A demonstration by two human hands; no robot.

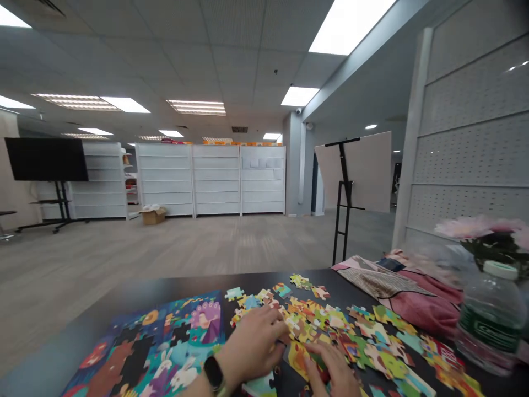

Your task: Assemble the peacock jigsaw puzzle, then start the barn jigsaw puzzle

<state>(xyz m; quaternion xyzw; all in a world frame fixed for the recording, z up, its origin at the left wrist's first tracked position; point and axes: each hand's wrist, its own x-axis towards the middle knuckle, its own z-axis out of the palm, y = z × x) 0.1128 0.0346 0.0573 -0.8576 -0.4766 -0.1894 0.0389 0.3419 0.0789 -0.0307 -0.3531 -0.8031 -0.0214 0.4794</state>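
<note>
My left hand [258, 342], with a dark-faced watch [213, 373] on its wrist, is over the near edge of a heap of loose jigsaw puzzle pieces [330, 320]. Its fingers curl downward, and whatever they grip is hidden. My right hand [333, 369] is just beside it, thumb and forefinger apart, the tips at the edge of a yellow-orange puzzle piece [296, 359]. To the left lies a partly assembled puzzle [182, 353], with rabbits, a brown bear and a purple peacock; dark gaps show in it. Part of a light green piece [264, 386] shows below my left hand.
A clear bottle [490, 325] with a green label stands at the right on the black table [173, 286]. Behind it are pink flowers [483, 227] and a pink cloth [425, 292]. An easel [343, 209] with a board stands beyond the table. White shelving [215, 182] lines the far wall.
</note>
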